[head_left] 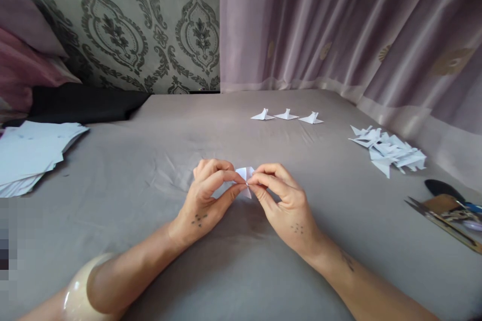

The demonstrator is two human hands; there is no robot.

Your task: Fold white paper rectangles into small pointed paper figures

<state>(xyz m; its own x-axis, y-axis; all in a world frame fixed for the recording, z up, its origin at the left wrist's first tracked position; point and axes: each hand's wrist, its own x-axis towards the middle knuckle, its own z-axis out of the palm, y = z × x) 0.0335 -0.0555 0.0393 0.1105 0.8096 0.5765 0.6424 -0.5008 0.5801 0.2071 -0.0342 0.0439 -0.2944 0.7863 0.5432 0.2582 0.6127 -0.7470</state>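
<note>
A small piece of folded white paper [245, 174] is pinched between my two hands, above the middle of the grey sheet. My left hand [211, 194] grips its left side between thumb and forefinger. On the other side, the thumb and forefinger of my right hand [285, 200] close on the paper, with the fingertips of both hands nearly meeting. Parts of the paper are hidden behind my fingers. Beyond my hands stand three folded paper birds [286, 114] in a row.
A heap of folded white paper birds [391, 150] lies at the right. Nearer me are scissors [444, 223] among small items. A stack of white paper sheets [33, 153] lies at the left, near a black cloth [83, 103]. A curtain [286, 25] hangs behind.
</note>
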